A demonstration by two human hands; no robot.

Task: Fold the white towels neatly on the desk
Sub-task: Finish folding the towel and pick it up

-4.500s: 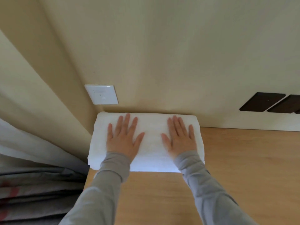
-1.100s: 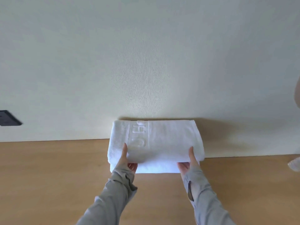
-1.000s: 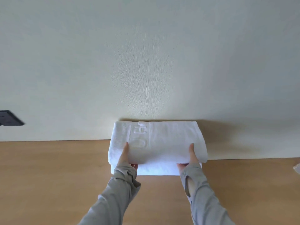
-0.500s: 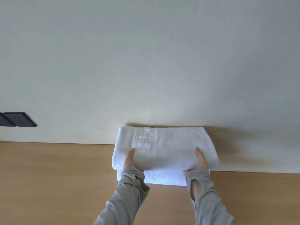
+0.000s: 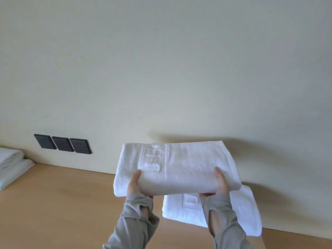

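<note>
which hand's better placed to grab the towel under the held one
Right. The right hand is over the lower towel; the left hand is past its left edge. Both grip the held towel.

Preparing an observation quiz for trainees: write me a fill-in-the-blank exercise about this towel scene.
1. The left hand and the right hand grip the held towel, whose colour is ____.
2. The second towel lies flat on the wooden ____.
3. The dark socket plates on the wall number ____.
4. The towel stack sits at the far ____ of the view.
Missing words: white; desk; three; left.
</note>
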